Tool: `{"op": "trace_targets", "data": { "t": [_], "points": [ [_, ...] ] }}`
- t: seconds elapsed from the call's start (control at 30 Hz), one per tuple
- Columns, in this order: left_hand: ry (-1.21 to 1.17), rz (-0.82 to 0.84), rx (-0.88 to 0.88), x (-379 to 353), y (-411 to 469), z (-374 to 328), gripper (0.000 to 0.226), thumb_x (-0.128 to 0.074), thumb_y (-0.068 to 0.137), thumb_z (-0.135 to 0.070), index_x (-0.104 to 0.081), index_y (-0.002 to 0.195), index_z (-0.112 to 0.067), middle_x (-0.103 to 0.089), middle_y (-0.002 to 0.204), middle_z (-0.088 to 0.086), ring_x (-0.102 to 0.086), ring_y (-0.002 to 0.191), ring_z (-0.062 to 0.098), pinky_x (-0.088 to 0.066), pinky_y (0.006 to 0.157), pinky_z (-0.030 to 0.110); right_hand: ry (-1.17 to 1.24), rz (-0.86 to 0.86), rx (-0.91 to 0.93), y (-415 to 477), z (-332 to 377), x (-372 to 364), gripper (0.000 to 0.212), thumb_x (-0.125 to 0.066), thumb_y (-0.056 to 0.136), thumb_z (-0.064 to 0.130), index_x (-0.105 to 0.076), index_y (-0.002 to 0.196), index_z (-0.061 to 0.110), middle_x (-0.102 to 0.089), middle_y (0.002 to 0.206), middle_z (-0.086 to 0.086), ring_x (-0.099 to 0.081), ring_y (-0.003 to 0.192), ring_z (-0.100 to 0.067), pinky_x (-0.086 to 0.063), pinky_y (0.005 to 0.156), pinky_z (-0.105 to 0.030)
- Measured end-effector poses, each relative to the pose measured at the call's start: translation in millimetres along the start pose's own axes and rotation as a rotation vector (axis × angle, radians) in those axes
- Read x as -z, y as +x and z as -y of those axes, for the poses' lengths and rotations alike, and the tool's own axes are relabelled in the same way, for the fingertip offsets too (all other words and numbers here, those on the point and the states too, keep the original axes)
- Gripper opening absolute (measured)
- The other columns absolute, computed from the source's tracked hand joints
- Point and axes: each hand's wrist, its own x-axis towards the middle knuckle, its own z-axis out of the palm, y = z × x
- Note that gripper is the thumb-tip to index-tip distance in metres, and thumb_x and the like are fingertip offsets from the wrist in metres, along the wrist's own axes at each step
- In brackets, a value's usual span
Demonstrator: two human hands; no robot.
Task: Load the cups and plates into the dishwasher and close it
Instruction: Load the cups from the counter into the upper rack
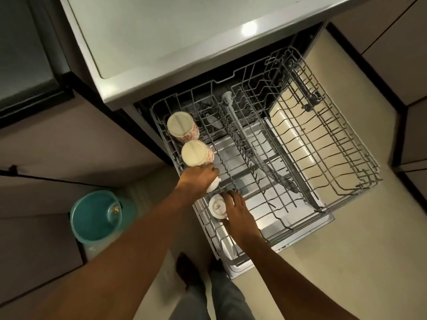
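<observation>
Four cups are seen in the rack (300,139), all ranged along its 9 o'clock edge and all inverted, base upward. The far patterned cup (179,125) and the near patterned cup (194,153) are seated toward 11 o'clock, just beside one another. The white cup (213,186) is gripped by the left hand (198,179), whose fingers are curled over it so that only a small part of its side is shown. The stamped cup (217,207), with lettering on its base, is held at 7 o'clock by the right hand (238,209), the fingers being curved round its side wall.

The cups are judged to be glazed ceramic: rigid, smooth, fairly light and brittle. The glaze is expected to be slippery when wet. A hold round the side wall is advised, with the rim lowered squarely between the tines. Contact between neighbouring cups is to be kept gentle, since chipping is likely.

The rack is formed of grey coated wire, stiff but open-meshed, so a cup set askew may tip. No plates are visible. The dishwasher door (323,218) is seen lying open beneath the rack. A teal bucket (96,215) is noted on the floor at 8 o'clock.
</observation>
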Motion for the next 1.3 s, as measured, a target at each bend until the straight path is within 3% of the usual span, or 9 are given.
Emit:
{"op": "trace_targets", "data": {
  "t": [0.13, 0.23, 0.4, 0.5, 0.63, 0.8, 1.0, 1.2, 1.3],
  "points": [
    [-0.022, -0.018, 0.060, 7.8, -18.8, -5.0, 0.050, -0.069, 0.080, -0.018, -0.048, 0.125, -0.018, -0.053, 0.125, 0.001, -0.059, 0.110, 0.025, -0.051, 0.080, 0.038, 0.079, 0.046, -0.003, -4.5, -1.8, 19.1, 0.077, -0.078, 0.075, 0.017, -0.036, 0.139, 0.020, -0.042, 0.141, -0.003, -0.042, 0.129, -0.020, -0.043, 0.102, -0.031],
    [-0.206, -0.098, 0.121, 17.0, -41.8, -3.0, 0.044, -0.063, 0.083, -0.018, -0.049, 0.125, -0.019, -0.054, 0.126, 0.001, -0.056, 0.111, 0.026, -0.050, 0.085, 0.040, 0.142, 0.054, -0.027, -7.1, 6.0, 43.7, 0.068, -0.074, 0.076, 0.007, -0.042, 0.135, 0.018, -0.045, 0.135, -0.003, -0.043, 0.126, -0.018, -0.045, 0.101, -0.032],
    [-0.512, -0.362, 0.227, 40.5, -90.6, 9.0, 0.038, -0.057, 0.086, -0.020, -0.052, 0.124, -0.017, -0.056, 0.125, 0.001, -0.053, 0.114, 0.023, -0.046, 0.093, 0.036, 0.240, -0.154, -0.044, -3.8, 37.6, 85.9, 0.045, -0.063, 0.079, -0.004, -0.056, 0.121, 0.008, -0.055, 0.122, -0.007, -0.052, 0.114, -0.022, -0.044, 0.090, -0.023],
    [-0.582, -0.488, 0.295, 60.3, -118.9, 22.1, 0.037, -0.057, 0.089, -0.022, -0.052, 0.126, -0.018, -0.055, 0.128, -0.003, -0.051, 0.116, 0.017, -0.043, 0.096, 0.031, 0.303, -0.275, -0.019, 5.7, 68.7, 109.6, 0.034, -0.058, 0.084, -0.002, -0.059, 0.115, 0.010, -0.057, 0.120, -0.005, -0.055, 0.113, -0.022, -0.047, 0.091, -0.028],
    [-0.592, -0.627, 0.335, 82.3, -146.3, 42.1, 0.036, -0.058, 0.091, -0.023, -0.054, 0.127, -0.018, -0.056, 0.128, -0.002, -0.052, 0.116, 0.016, -0.043, 0.096, 0.030, 0.333, -0.454, 0.053, 21.7, 110.6, 136.9, 0.026, -0.061, 0.085, 0.002, -0.064, 0.109, 0.009, -0.062, 0.111, -0.006, -0.056, 0.106, -0.019, -0.048, 0.089, -0.032],
    [-0.635, -0.783, 0.342, 109.3, -177.6, 80.5, 0.034, -0.058, 0.092, -0.026, -0.054, 0.125, -0.020, -0.056, 0.126, -0.004, -0.052, 0.115, 0.014, -0.043, 0.096, 0.028, 0.403, -0.615, 0.165, 45.9, 177.8, 164.8, 0.025, -0.063, 0.081, -0.004, -0.067, 0.103, 0.007, -0.063, 0.106, -0.005, -0.056, 0.096, -0.009, -0.038, 0.085, -0.004],
    [-0.667, -0.917, 0.319, 137.5, -210.4, 156.8, 0.032, -0.062, 0.089, -0.020, -0.057, 0.121, -0.017, -0.057, 0.123, -0.003, -0.056, 0.112, 0.015, -0.046, 0.094, 0.027, 0.493, -0.768, 0.266, 86.3, 272.8, 178.5, 0.018, -0.061, 0.084, -0.002, -0.069, 0.098, 0.007, -0.063, 0.101, -0.004, -0.060, 0.095, -0.013, -0.044, 0.088, -0.014],
    [-0.601, -1.011, 0.350, 163.6, -240.0, 246.8, 0.028, -0.063, 0.087, -0.021, -0.059, 0.115, -0.018, -0.060, 0.116, -0.003, -0.058, 0.108, 0.017, -0.047, 0.091, 0.031, 0.503, -0.832, 0.339, 133.5, 359.5, 184.6, 0.019, -0.063, 0.082, -0.003, -0.068, 0.096, 0.009, -0.064, 0.097, -0.004, -0.058, 0.090, -0.009, -0.036, 0.087, -0.004],
    [-0.587, -1.069, 0.359, 178.1, -250.5, 283.6, 0.027, -0.065, 0.087, -0.018, -0.061, 0.113, -0.014, -0.062, 0.114, 0.000, -0.058, 0.106, 0.019, -0.044, 0.089, 0.026, 0.524, -0.835, 0.376, 151.9, 397.6, 187.9, 0.015, -0.063, 0.085, 0.002, -0.068, 0.096, 0.010, -0.063, 0.098, -0.002, -0.058, 0.089, -0.007, -0.037, 0.084, -0.003]
  ]
}}
